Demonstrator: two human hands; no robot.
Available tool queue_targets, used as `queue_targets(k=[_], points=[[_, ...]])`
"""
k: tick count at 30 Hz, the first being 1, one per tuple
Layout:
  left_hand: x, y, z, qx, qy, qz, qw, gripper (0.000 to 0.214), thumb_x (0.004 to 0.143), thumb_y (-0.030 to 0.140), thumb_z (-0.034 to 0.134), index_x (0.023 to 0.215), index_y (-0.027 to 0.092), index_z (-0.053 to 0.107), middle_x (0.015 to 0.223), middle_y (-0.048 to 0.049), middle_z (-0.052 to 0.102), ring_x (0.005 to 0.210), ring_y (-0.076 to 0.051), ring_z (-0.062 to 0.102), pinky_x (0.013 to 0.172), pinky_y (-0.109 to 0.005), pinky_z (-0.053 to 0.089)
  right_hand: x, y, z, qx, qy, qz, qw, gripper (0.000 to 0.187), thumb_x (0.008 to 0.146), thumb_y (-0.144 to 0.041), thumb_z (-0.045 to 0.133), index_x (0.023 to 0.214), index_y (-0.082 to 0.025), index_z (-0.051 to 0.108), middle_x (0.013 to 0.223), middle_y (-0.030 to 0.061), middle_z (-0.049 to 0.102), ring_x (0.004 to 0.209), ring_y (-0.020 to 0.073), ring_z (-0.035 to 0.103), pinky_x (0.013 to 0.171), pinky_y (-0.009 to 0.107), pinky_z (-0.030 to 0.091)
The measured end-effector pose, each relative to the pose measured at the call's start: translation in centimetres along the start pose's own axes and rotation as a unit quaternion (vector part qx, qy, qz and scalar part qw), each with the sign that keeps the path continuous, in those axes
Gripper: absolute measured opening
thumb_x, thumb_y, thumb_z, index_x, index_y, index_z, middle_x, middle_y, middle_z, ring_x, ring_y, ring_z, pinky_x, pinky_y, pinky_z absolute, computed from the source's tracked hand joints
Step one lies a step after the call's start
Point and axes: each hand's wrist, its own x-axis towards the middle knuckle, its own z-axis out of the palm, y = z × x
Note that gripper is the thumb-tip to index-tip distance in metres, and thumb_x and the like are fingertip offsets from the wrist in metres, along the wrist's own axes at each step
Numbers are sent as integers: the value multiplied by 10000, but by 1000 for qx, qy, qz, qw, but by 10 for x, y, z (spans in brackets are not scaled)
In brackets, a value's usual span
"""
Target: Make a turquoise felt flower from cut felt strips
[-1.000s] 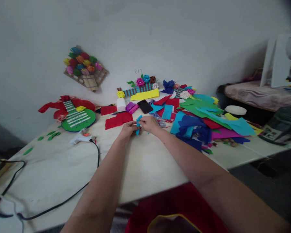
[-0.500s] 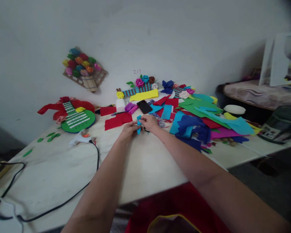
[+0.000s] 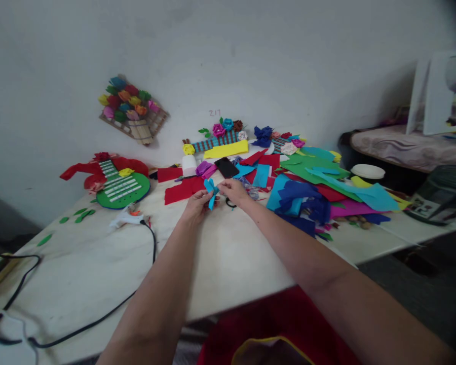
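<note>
Just this side of the phone (image 3: 227, 168), the left hand (image 3: 198, 204) and right hand (image 3: 234, 191) pinch blue paper (image 3: 212, 199), its length crossing between them.

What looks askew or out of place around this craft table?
The paper-flower wall hanging tilts on the wall, perhaps deliberately. A smartphone lies among paper scraps, an odd spot for it. The glue gun lies on its side, its black cord trailing loosely over the tabletop. I see nothing spilled.
</note>
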Motion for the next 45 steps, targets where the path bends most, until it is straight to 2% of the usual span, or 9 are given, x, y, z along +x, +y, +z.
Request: queue_targets(k=[6,12,20,27,31,33,36,41,45], points=[[1,-2,0,31,-25,13,999,313,558,318,764,745,130,598,651,-50,665,605,-157,632,649,-289,510,0,2,2,0,-42,-17,999,207,717,-256,523,767,-145,690,639,1,639,641,124,572,624,223,426],[-1,1,0,88,-38,-5,995,342,554,374,759,719,135,578,629,-46,657,578,-175,636,574,-277,490,1,3,2,-18,-43,-43,998,212,703,-222,519,753,-138,707,639,4,637,634,124,559,608,217,422],[-2,2,-1,90,-56,2,994,371,553,393,755,761,124,606,643,-59,664,597,-189,642,622,-315,509,2,1,1,26,-41,-77,996,205,678,-201,544,769,-136,716,722,31,678,679,139,590,662,243,445],[-4,3,2,110,-59,5,992,384,548,377,763,803,141,601,638,-66,671,548,-192,633,558,-300,502,-2,-8,-12,86,-89,-44,991,192,638,-197,558,726,-124,713,656,9,663,627,127,572,634,232,434],[-4,3,4,118,-60,6,991,394,530,393,765,766,125,598,610,-59,661,532,-177,622,551,-284,494,-4,-9,-18,83,-117,2,990,242,655,-207,529,798,-109,699,478,-43,536,477,75,458,511,193,365],[-3,3,5,126,-56,9,990,397,521,406,764,743,121,601,596,-57,656,529,-170,616,530,-267,481,-4,-10,-18,84,-115,18,990,245,672,-216,510,808,-108,683,446,-58,484,438,59,406,481,183,334],[-2,3,6,143,-49,18,988,398,530,437,748,723,121,604,580,-56,648,499,-152,595,472,-239,447,-3,-10,-14,67,-94,24,993,194,692,-265,517,669,-113,637,459,-50,481,435,49,391,480,178,326],[0,3,6,146,-18,22,989,439,490,480,750,689,125,588,546,-42,628,444,-129,559,425,-224,417,-4,-13,-9,15,-60,62,996,201,709,-260,523,558,-131,551,446,-49,474,416,42,375,462,175,303],[-1,4,9,115,39,35,992,445,483,459,762,743,143,589,563,-19,627,467,-129,573,445,-227,431,-7,-17,-6,22,-85,111,990,224,714,-260,543,528,-137,525,400,-59,443,352,39,329,399,189,253]])
